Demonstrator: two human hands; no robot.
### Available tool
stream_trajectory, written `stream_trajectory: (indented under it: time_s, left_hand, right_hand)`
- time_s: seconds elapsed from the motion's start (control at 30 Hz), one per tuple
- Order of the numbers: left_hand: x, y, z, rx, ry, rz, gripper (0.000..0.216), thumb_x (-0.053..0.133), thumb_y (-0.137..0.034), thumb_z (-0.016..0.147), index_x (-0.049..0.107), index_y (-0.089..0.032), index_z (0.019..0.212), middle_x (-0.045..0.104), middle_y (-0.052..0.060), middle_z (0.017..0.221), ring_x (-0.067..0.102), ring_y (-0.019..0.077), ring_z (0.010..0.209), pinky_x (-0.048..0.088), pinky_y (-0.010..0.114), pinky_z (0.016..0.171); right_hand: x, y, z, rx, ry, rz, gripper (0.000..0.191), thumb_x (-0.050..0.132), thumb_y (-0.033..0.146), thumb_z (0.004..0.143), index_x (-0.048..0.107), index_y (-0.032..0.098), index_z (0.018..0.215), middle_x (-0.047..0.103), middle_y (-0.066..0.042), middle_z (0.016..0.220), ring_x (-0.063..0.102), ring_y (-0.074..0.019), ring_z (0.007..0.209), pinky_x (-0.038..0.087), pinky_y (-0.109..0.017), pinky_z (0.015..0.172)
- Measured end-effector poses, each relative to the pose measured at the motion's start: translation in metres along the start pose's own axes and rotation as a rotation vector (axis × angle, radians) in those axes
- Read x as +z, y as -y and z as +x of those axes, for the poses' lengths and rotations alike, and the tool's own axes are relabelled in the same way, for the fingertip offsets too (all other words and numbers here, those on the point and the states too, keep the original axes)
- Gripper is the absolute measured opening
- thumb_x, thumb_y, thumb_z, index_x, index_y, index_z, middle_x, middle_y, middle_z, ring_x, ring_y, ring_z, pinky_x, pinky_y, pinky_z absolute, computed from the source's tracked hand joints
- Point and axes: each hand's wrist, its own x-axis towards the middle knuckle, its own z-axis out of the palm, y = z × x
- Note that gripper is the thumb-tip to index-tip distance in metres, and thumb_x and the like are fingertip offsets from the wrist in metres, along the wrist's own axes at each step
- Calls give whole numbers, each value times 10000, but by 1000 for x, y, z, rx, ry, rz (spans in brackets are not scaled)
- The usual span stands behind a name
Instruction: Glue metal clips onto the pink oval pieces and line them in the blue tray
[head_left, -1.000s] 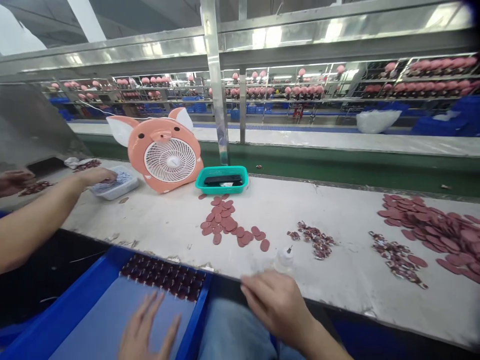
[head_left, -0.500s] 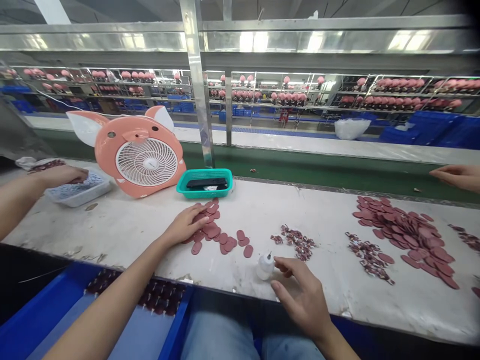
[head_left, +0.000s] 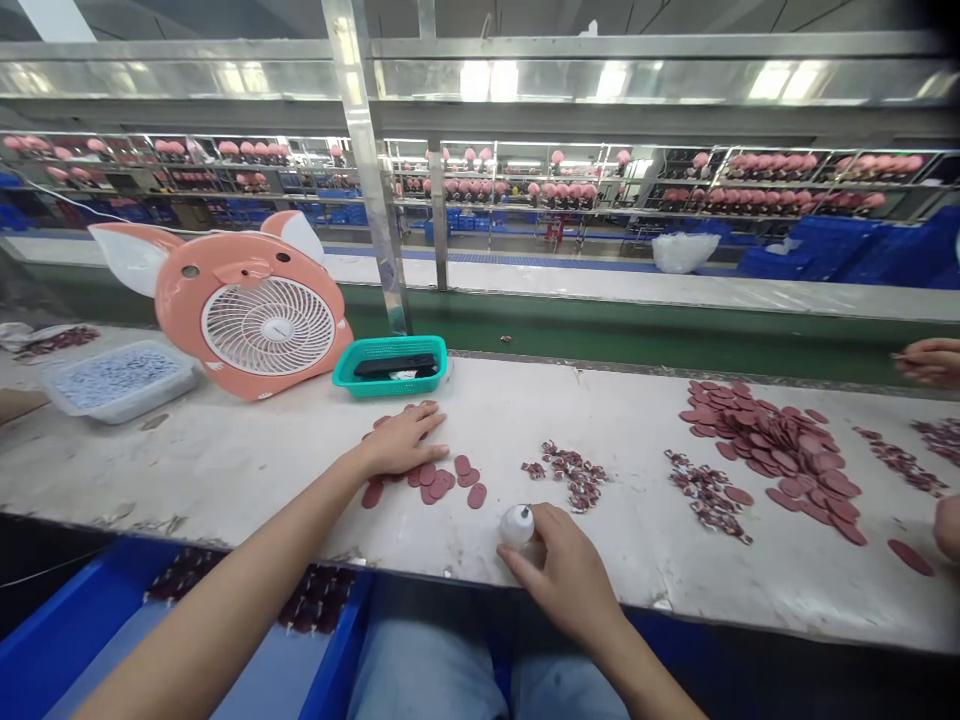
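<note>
My left hand lies palm down with spread fingers over a small pile of dark red oval discs, covering part of it. My right hand is wrapped round a small white dropper bottle with a thin dark tip, thumb in front and fingers behind. The bottle stands close to the table's near edge. Just beyond my right hand is a little heap of small dark red and white pieces, too small to name.
A pink pig-shaped fan, a green basket holding dark items and a white tray stand at left. More discs lie at right, near another person's hands. A blue crate sits below the table edge.
My right hand has closed round the bottle. My left hand has shifted slightly over the discs. The other person's hand has left the white tray. The view has turned a little right.
</note>
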Motion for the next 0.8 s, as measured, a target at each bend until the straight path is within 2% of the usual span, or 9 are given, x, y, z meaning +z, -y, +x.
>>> stream_trajectory:
  time_s: [0.1,0.2,0.3,0.43,0.57,0.7,0.8]
  left_hand:
    - [-7,-7,-29,22,41,24,627,541,-616,899,563,-238,1400,470,135,1556,458,357,1383,363,534,1121]
    - [-6,-31,-46,36,39,52,644,469,-636,920,575,-217,1397,510,130,1530,467,335,1387,363,478,1131]
    - [10,-67,-39,50,6,80,606,399,-574,973,508,-224,1455,423,111,1592,380,296,1452,306,483,1170]
    - [39,-102,-27,37,-15,136,521,381,-423,1010,490,-201,1468,424,132,1578,378,310,1454,295,565,1163]
    - [46,-103,-50,-20,-76,200,482,322,-240,1013,513,-138,1443,476,157,1532,439,306,1417,286,580,1164]
    - [43,-91,-82,-64,-137,235,463,338,-228,1014,534,-134,1423,512,148,1506,462,294,1402,271,565,1174]
    - [41,-85,-95,-65,-182,240,436,378,-234,1013,547,-187,1413,542,105,1495,469,266,1399,245,542,1190]
  right_hand:
    - [-6,-5,-6,5,2,51,216,682,220,829,654,222,1043,692,-47,977,649,-235,908,528,-353,804]
    - [-8,-10,-12,11,-18,98,252,676,256,847,653,219,1095,701,-63,1049,657,-236,980,531,-362,878]
    - [-7,-15,-15,10,-39,122,276,664,305,870,651,202,1126,703,-89,1093,659,-250,1027,527,-389,922]
    - [-5,-21,-16,-3,-50,126,290,670,334,873,660,190,1125,709,-105,1103,669,-260,1029,537,-401,914]
    - [-4,-24,-16,-7,-52,118,290,671,360,874,667,192,1110,712,-109,1100,677,-265,1012,546,-404,890]
    - [-4,-22,-15,-1,-34,112,296,675,370,871,668,204,1116,712,-97,1110,671,-264,1029,540,-407,906]
    - [-4,-22,-14,14,-20,104,277,675,383,869,675,205,1081,715,-89,1107,672,-262,1025,541,-402,893]
